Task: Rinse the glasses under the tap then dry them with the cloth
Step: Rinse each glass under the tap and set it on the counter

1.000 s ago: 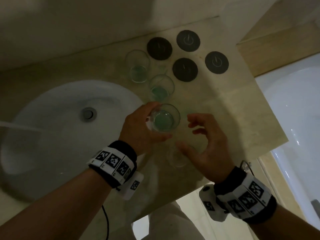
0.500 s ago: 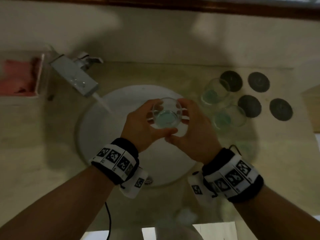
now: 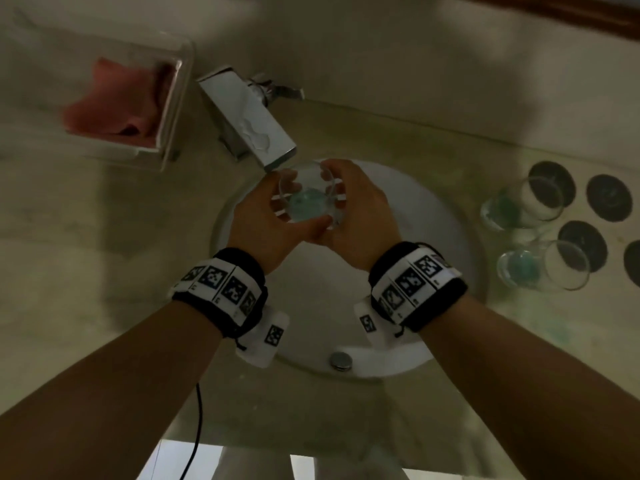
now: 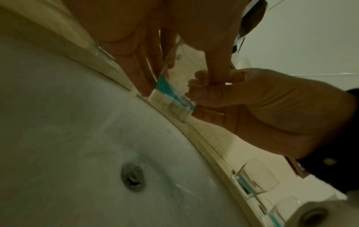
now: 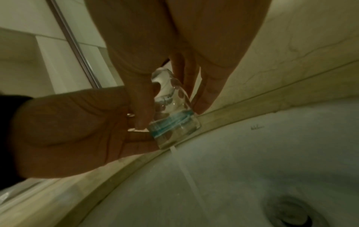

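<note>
Both hands hold one clear glass (image 3: 306, 194) with blue-green liquid at its bottom, right under the spout of the chrome tap (image 3: 249, 123), over the white sink (image 3: 433, 237). My left hand (image 3: 273, 216) grips its left side and my right hand (image 3: 349, 209) its right side. In the left wrist view the glass (image 4: 172, 99) sits between the fingers; in the right wrist view a thin stream runs down from the glass (image 5: 172, 113) into the basin. Two more glasses, one (image 3: 519, 206) and another (image 3: 540, 266), stand right of the sink. A pink cloth (image 3: 110, 105) lies in a clear tray at the far left.
Several dark round coasters (image 3: 607, 199) lie on the counter beyond the two glasses. The clear tray (image 3: 173, 109) stands left of the tap. The sink drain (image 5: 289, 213) is below the hands. A black cable (image 3: 197, 431) hangs from my left wrist.
The left hand lifted the glass from the counter, the right hand joined it, and both carried it left and back over the sink to under the tap spout.
</note>
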Available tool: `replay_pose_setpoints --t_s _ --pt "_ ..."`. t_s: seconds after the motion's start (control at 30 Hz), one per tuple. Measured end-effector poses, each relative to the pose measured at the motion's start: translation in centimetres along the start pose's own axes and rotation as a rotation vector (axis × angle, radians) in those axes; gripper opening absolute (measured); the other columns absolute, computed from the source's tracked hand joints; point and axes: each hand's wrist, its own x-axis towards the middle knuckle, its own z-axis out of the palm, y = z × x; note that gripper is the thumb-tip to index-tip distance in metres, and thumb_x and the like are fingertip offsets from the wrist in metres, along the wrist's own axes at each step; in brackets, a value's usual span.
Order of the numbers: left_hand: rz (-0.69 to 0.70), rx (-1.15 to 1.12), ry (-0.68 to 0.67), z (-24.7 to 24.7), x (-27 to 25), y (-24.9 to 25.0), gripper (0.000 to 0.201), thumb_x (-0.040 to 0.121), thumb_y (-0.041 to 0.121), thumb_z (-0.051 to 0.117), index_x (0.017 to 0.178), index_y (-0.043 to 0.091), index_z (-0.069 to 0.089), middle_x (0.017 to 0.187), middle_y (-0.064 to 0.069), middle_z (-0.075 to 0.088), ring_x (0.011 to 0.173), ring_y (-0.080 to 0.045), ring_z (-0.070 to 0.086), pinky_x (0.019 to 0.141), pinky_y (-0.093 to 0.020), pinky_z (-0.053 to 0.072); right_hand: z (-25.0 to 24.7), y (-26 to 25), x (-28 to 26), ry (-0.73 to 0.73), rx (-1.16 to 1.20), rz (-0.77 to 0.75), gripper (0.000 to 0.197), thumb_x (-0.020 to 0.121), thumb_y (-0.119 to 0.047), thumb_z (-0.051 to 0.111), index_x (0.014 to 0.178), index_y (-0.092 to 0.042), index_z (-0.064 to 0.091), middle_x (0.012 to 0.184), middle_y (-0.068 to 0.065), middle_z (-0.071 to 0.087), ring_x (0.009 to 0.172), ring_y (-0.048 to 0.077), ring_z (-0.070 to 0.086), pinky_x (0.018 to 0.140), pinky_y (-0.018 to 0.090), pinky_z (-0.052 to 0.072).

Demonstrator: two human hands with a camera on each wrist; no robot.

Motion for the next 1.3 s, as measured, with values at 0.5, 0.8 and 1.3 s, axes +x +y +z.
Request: replay_pose_setpoints --t_s 0.5,0.8,1.3 --pt "-0.148 -0.07 0.028 -0.9 1.9 -2.7 0.059 0.08 0.021 0.081 0.134 0.019 0.055 0.116 0.005 0.066 0.096 0.0 0.065 0.066 -0.008 0.052 4.2 0.8 2.7 -0.122 0.057 0.137 0.091 0.065 -0.029 0.093 0.142 -0.014 0.046 0.129 0.004 0.063 0.111 0.017 0.063 0.094 0.027 0.05" --pt "-0.146 -0.103 0.017 -0.9 2.1 -2.1 0.057 0.081 0.015 0.081 0.131 0.021 0.055 0.111 0.01 0.066 0.093 0.006 0.063 0.071 -0.009 0.053 3.8 0.6 3.0 -0.105 0.061 0.144 0.087 0.067 -0.028 0.092 0.141 -0.014 0.048 0.129 0.002 0.064 0.108 0.01 0.06 0.089 0.018 0.045" --pt "-0.415 0.098 -0.095 -0.7 2.9 -3.2 0.12 0.051 0.096 0.043 0.131 0.007 0.058 0.118 -0.011 0.07 0.097 -0.023 0.07 0.075 -0.032 0.062 3.0 1.4 3.5 -0.433 0.001 0.612 0.057 0.084 -0.061 0.067 0.093 -0.005 0.062 0.079 0.002 0.067 0.056 0.005 0.061 0.038 0.012 0.04"
